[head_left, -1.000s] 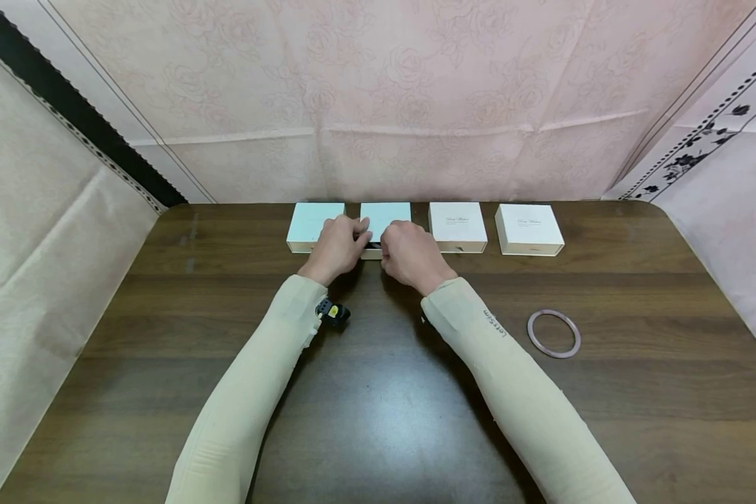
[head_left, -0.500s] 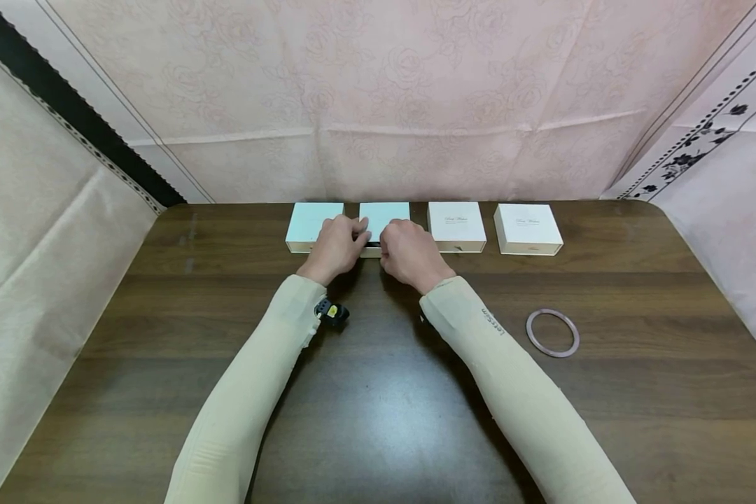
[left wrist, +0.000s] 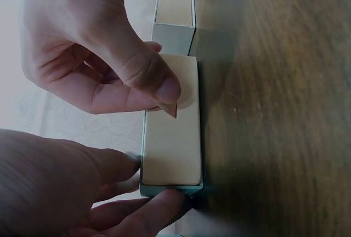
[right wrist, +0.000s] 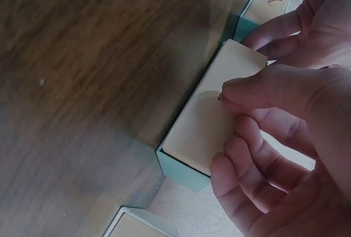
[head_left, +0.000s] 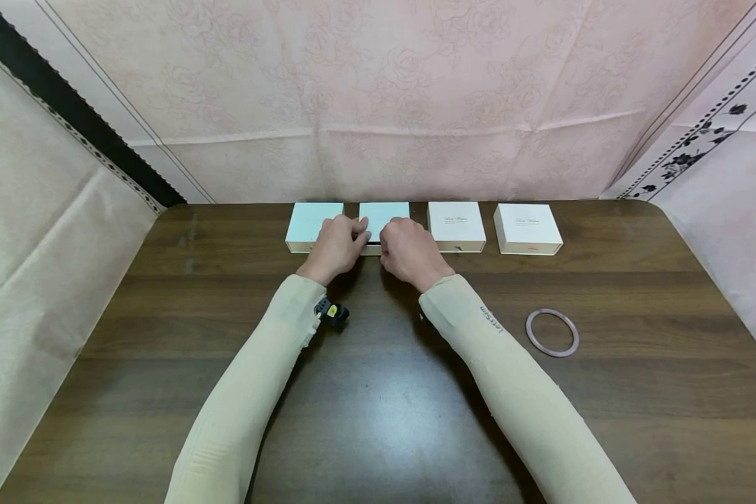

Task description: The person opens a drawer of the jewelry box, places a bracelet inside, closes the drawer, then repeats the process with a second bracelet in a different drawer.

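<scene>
Second from the left in a row of boxes is a teal-topped drawer box [head_left: 384, 213]. Its cream drawer [left wrist: 173, 152] faces me and sits almost flush in the teal sleeve. My right hand [head_left: 412, 253] pinches the small pull tab [left wrist: 170, 109] on the drawer front between thumb and index finger, its other fingers curled. At the left end of the same box, my left hand [head_left: 337, 246] holds the sleeve, with fingertips [left wrist: 167, 199] against its side. The inside of the drawer is hidden.
Another teal box [head_left: 318, 213] stands close on the left; two white boxes, one nearer [head_left: 456, 220] and one farther right [head_left: 528, 222], continue the row. A pale purple ring [head_left: 575, 341] lies on the wooden table [head_left: 378, 420] at right. Behind the row hangs a pink cloth [head_left: 409, 105].
The drawer has slid a little farther into its sleeve, away from me, and the dark gap at its top has narrowed. Both hands stay nearly in place.
</scene>
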A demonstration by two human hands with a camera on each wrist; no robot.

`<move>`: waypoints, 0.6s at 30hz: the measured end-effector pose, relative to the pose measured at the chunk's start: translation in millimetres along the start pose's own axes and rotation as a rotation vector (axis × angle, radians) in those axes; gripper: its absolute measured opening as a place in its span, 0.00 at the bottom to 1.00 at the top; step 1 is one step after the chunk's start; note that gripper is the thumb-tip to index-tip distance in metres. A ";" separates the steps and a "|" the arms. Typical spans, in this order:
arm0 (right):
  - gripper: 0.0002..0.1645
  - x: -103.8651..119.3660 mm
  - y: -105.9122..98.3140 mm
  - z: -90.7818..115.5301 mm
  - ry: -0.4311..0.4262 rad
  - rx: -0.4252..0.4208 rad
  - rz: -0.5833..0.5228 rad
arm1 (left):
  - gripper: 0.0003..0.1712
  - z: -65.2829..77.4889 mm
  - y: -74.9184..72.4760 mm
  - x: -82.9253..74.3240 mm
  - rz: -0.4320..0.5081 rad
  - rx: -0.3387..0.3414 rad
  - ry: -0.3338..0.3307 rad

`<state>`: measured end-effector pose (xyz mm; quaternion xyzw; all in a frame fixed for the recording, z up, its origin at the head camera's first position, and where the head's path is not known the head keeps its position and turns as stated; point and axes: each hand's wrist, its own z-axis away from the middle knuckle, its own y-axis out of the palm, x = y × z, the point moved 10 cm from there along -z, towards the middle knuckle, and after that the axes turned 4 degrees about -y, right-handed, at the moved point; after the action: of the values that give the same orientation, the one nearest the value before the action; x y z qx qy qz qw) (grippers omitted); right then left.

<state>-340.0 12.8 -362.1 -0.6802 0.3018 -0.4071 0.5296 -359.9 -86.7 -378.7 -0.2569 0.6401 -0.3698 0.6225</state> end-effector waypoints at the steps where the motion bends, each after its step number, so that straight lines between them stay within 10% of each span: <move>1: 0.10 -0.1 -0.1 -0.2 0.000 -0.002 0.001 | 0.22 0.0 0.0 0.0 -0.001 0.001 0.000; 18: 0.07 -0.6 -1.2 -2.5 0.000 -0.004 -0.001 | 0.21 -0.2 -0.5 -0.7 -0.005 -0.005 -0.001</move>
<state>-342.5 12.4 -360.8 -0.6814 0.3022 -0.4066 0.5281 -360.1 -86.4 -377.9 -0.2604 0.6401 -0.3696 0.6212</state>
